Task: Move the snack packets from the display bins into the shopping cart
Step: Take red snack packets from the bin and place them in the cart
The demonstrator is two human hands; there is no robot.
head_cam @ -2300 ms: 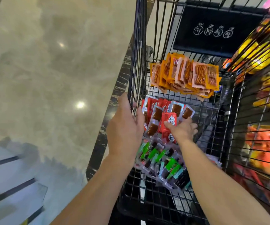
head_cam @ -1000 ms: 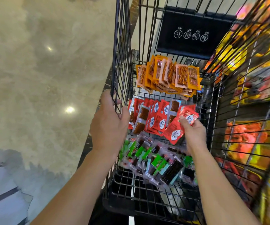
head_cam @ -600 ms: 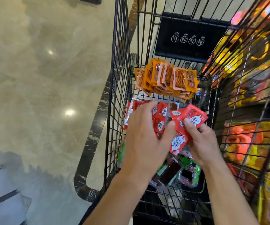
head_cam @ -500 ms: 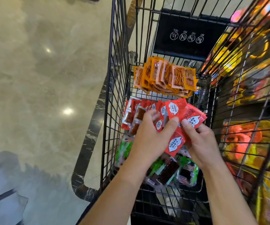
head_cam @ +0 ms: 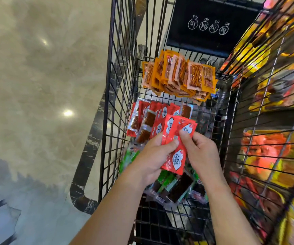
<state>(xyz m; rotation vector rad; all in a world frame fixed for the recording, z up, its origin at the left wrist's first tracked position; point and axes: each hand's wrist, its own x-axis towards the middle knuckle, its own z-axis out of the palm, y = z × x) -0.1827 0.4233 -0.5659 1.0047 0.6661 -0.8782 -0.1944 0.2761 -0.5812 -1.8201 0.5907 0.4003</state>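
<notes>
Beige polished stone makes up the floor (head_cam: pixel 36 85), which fills the left half of the view, with a dark veined band (head_cam: pixel 89 147) running along it beside the cart. The shopping cart (head_cam: pixel 111 85) is black wire, seen from above, its left wall rising close to the camera. A black sign panel (head_cam: pixel 210 32) with four round white symbols hangs at the far end. Through the mesh of the right wall show big packs in yellow and orange (head_cam: pixel 266 149), blurred and hard to read.

Three lots of snack packets lie on the bottom of the cart. At the far end, the orange packets (head_cam: pixel 178 76) sit in a fanned heap, their clear windows showing brown sticks. In the middle lie the red packets (head_cam: pixel 149 119), overlapping one another, against the left wall. Nearest the person, the green packets (head_cam: pixel 171 184) lie partly hidden under the hands and forearms.

Both bare forearms reach in from the lower edge and meet over the cart. Between them is a small bundle of red packets (head_cam: pixel 176 152), held above the red and green heaps and not touching them. The left hand (head_cam: pixel 151 160) has its grip closed on the bundle from the left, thumb pressed on the front and fingers curled behind. The right hand (head_cam: pixel 202 152) grasps the same bundle from the right, its thumb on the topmost packet near the upper edge and its fingers tucked under.
</notes>
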